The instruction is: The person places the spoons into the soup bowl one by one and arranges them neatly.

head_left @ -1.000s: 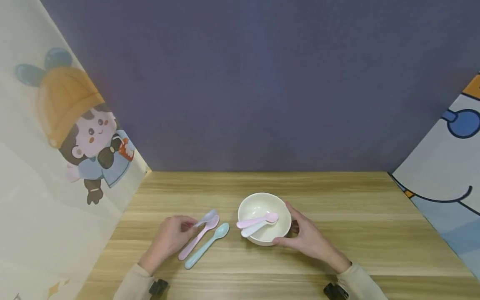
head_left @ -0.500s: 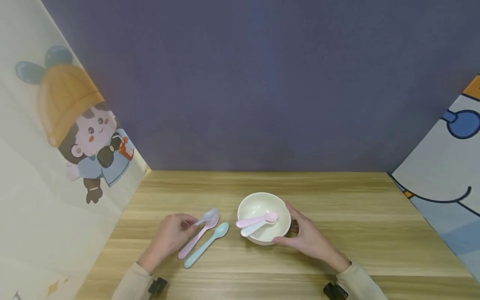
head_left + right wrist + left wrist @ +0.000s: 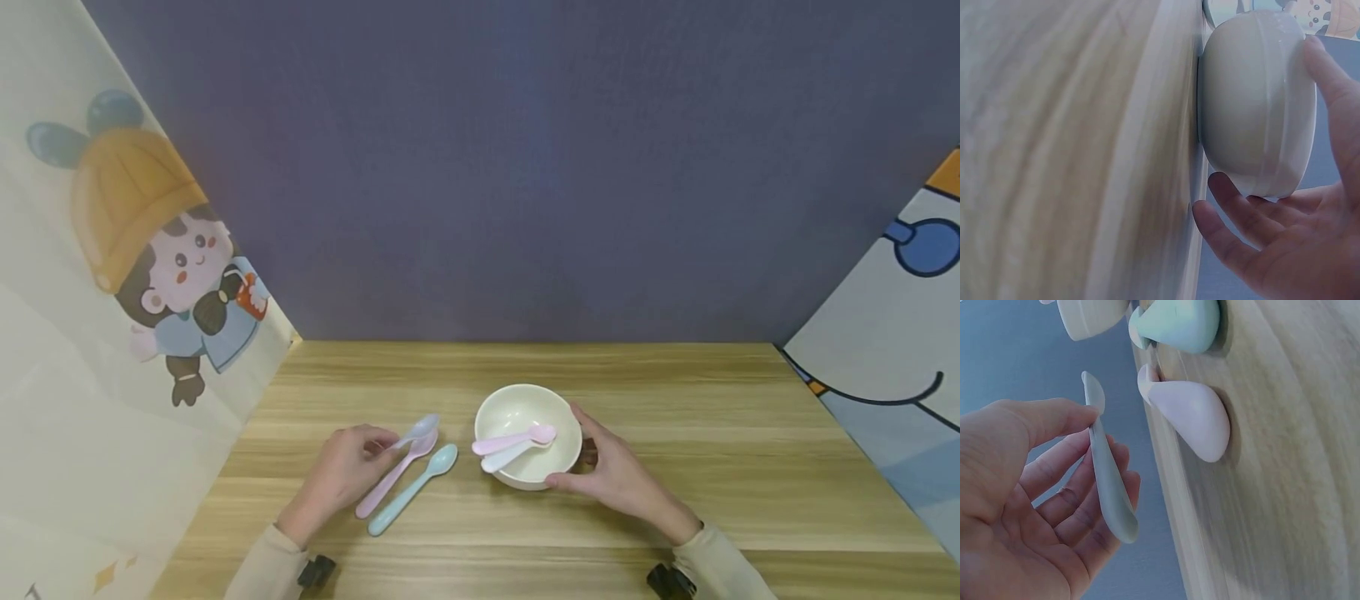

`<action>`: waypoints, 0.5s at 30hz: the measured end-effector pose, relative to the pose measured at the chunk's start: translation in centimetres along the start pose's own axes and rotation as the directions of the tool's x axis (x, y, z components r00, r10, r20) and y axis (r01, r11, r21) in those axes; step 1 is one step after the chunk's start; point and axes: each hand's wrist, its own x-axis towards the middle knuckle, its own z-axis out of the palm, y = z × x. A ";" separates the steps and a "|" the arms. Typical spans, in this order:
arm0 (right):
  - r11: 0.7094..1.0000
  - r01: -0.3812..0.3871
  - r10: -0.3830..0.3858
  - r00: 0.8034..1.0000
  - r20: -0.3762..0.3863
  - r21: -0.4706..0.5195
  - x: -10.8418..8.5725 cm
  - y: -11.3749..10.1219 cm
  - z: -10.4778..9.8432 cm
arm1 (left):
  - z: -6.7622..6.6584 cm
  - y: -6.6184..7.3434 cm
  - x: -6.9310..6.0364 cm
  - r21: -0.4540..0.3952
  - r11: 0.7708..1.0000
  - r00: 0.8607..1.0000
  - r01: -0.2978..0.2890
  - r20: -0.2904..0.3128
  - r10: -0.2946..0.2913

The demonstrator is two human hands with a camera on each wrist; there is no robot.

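Note:
My left hand (image 3: 347,469) pinches a pale lavender spoon (image 3: 420,429) near its bowl end, between thumb and fingers. In the left wrist view that spoon (image 3: 1112,487) is held off the table, its handle by the curved fingers. Below it in the head view lie a pink spoon (image 3: 384,492) and a mint-green spoon (image 3: 403,505). My right hand (image 3: 618,475) grips the right side of a white bowl (image 3: 517,402), thumb and fingers spread around its wall. Inside the bowl, a second pink spoon (image 3: 510,442) and a whitish spoon (image 3: 506,458) lean with handles over the left rim.
The wooden table (image 3: 712,433) meets a dark blue-grey wall panel (image 3: 480,192) at its back edge. Side panels with cartoon prints, such as a figure in an orange hat (image 3: 138,200), stand at left and right.
The lavender spoon in my left hand has shifted very slightly up and right. My right hand and the bowl stay practically where they were.

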 end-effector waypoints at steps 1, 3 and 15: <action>1.000 -0.001 0.001 1.000 -0.002 -0.003 0.0 0.0 0.0 | 0.0 0.0 0.0 0.001 1.000 1.000 -0.002 0.000 0.002; 1.000 -0.007 0.007 1.000 -0.007 -0.019 0.0 0.0 0.0 | 0.0 0.1 0.0 0.003 1.000 1.000 -0.004 0.001 0.004; 1.000 -0.010 0.011 1.000 0.006 -0.025 0.0 0.0 0.0 | -0.1 0.6 -0.2 0.007 1.000 1.000 -0.009 0.010 0.009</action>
